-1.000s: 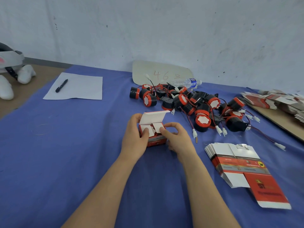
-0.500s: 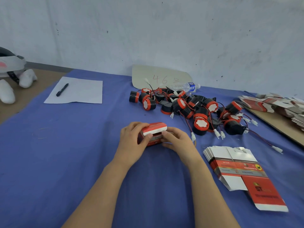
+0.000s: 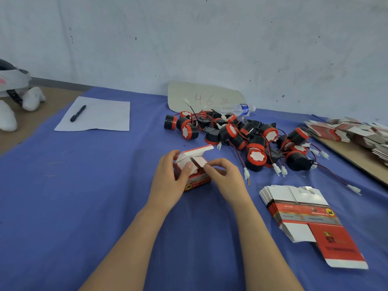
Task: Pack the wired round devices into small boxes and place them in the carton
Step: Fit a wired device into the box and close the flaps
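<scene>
A small red and white box (image 3: 197, 179) stands on the blue cloth at the middle of the table, its white top flaps standing open. My left hand (image 3: 170, 181) grips its left side, thumb on a flap. My right hand (image 3: 226, 177) pinches a white flap on the right side. Whatever is inside the box is hidden. Behind it lies a pile of black and red round devices (image 3: 241, 135) with red and black wires and white plugs. A stack of flat unfolded boxes (image 3: 304, 213) lies to the right. No carton is in view.
A white sheet (image 3: 98, 116) with a black pen (image 3: 78, 113) lies at the back left. A plastic water bottle (image 3: 235, 109) and a beige card marked 46 (image 3: 201, 95) rest against the wall. More flat boxes (image 3: 352, 131) sit on a board at the far right.
Half a second ago the box lid was folded down under both hands. Now the lid and side flaps stand open again, and the box sits more upright.
</scene>
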Demonstrator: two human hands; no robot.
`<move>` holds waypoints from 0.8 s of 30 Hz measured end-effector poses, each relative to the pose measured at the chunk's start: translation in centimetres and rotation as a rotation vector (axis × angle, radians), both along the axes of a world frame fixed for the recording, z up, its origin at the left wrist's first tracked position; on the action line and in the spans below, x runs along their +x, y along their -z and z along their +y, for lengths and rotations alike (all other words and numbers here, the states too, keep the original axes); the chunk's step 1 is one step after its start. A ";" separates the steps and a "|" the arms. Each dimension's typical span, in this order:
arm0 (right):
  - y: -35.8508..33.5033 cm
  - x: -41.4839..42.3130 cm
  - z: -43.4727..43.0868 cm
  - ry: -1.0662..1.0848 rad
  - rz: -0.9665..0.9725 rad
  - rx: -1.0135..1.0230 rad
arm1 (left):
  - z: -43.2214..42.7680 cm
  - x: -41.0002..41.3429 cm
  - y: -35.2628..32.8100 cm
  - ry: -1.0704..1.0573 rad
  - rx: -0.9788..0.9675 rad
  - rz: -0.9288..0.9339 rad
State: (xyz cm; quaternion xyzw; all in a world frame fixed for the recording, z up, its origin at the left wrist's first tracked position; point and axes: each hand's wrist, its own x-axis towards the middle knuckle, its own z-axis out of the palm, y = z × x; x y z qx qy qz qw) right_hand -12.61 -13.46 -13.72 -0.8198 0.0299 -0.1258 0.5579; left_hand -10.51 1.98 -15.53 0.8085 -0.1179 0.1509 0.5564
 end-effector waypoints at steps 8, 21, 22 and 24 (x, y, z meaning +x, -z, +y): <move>-0.4 0.0 0.5 0.254 -0.107 -0.057 | -0.4 -0.3 0.1 0.048 -0.022 0.044; -2.3 -1.0 -0.2 -0.003 0.100 -0.363 | -1.3 -0.5 0.1 0.079 -0.152 0.127; -2.3 -1.0 -0.1 0.015 0.079 -0.420 | -1.3 -0.5 0.1 0.080 -0.152 0.128; -2.3 -1.0 0.2 0.096 0.010 -0.560 | -1.3 -0.5 0.0 0.079 -0.144 0.120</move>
